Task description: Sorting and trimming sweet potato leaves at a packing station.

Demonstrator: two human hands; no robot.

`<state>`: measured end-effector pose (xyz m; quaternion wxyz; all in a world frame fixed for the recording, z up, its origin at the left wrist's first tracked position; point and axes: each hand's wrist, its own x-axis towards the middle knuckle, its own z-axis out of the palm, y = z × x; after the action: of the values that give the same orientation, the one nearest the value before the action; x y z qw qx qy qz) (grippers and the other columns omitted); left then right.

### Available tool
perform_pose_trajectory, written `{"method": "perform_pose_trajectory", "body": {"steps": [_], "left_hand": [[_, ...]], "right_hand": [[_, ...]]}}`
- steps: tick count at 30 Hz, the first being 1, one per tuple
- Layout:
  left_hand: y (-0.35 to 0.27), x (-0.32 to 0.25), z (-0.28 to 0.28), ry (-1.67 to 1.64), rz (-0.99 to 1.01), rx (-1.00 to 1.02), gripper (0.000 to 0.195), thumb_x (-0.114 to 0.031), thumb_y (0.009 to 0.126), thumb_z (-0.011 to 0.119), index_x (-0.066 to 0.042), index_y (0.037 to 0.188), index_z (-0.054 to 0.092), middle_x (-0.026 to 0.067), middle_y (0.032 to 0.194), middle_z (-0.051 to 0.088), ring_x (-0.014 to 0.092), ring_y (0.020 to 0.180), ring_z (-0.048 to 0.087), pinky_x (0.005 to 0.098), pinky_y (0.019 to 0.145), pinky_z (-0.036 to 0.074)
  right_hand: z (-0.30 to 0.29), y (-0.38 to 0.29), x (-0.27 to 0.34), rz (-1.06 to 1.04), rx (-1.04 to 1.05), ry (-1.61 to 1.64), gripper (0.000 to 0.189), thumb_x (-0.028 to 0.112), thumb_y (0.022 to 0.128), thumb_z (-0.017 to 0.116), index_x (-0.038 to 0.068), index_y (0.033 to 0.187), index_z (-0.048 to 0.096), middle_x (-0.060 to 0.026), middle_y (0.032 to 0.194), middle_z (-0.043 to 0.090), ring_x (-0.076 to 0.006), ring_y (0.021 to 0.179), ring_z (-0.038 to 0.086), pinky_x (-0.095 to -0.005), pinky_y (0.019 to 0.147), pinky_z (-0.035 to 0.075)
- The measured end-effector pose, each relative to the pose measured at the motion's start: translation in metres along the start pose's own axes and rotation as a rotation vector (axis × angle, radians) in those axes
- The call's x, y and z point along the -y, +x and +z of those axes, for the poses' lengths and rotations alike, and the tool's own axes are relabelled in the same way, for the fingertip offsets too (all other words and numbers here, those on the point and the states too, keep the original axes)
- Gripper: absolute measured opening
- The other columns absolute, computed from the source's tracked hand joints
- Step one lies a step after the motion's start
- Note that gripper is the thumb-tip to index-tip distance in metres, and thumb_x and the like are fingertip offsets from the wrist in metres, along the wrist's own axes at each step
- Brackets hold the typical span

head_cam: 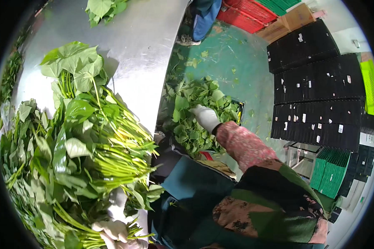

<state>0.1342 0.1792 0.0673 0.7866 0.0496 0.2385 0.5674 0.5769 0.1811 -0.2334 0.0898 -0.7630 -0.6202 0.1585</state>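
My left hand (115, 233), in a pale glove, is closed around a bunch of green leafy stems (81, 238) at the bottom of the view. A big heap of leafy greens (78, 146) with long stems lies on the metal table (137, 62), beside and beyond that hand. My right hand (205, 117), in a white glove, reaches out past the table's edge over a crate full of loose leaves (199, 137). A leaf touches or lies just by its fingertips; whether the fingers grip it, I cannot tell.
Another person's leg (205, 20) stands by the table's far end. Red crates (249, 14), a cardboard box (286, 23), stacked black crates (318, 84) and green crates (330, 172) stand along the right. Fallen leaves (204, 54) are scattered over the green floor (252, 62).
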Motion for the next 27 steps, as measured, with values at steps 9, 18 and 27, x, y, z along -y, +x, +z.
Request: {"method": "perform_pose_trajectory", "body": {"steps": [9, 18, 27], "left_hand": [[-0.015, 0.090, 0.073, 0.173, 0.170, -0.429, 0.018, -0.011, 0.100, 0.052, -0.006, 0.117, 0.050, 0.0054, 0.092, 0.054, 0.010, 0.064, 0.042, 0.0224, 0.057, 0.036], [-0.030, 0.125, 0.051, 0.429, 0.130, -0.007, 0.015, -0.002, 0.091, 0.063, -0.001, 0.105, 0.057, 0.0127, 0.102, 0.064, 0.012, 0.071, 0.055, 0.0240, 0.063, 0.044], [-0.063, 0.069, 0.032, 0.408, 0.065, 0.105, 0.010, 0.002, 0.090, 0.063, 0.003, 0.099, 0.060, 0.0097, 0.084, 0.064, 0.017, 0.062, 0.061, 0.0279, 0.057, 0.047]], "right_hand": [[-0.228, -0.093, 0.085, -0.104, -0.586, 0.245, 0.039, -0.005, 0.075, 0.059, 0.010, 0.110, 0.069, -0.0089, 0.088, 0.065, -0.0245, 0.075, 0.063, -0.0313, 0.070, 0.051], [-0.330, -0.123, 0.212, -0.103, -0.418, 1.411, 0.024, 0.003, 0.089, 0.063, -0.003, 0.112, 0.064, -0.0088, 0.091, 0.068, -0.0127, 0.075, 0.063, -0.0254, 0.067, 0.051], [-0.282, -0.115, 0.325, -0.212, -0.009, 1.551, 0.025, 0.012, 0.092, 0.063, -0.002, 0.113, 0.061, -0.0054, 0.097, 0.066, -0.0094, 0.082, 0.061, -0.0241, 0.073, 0.049]]}}
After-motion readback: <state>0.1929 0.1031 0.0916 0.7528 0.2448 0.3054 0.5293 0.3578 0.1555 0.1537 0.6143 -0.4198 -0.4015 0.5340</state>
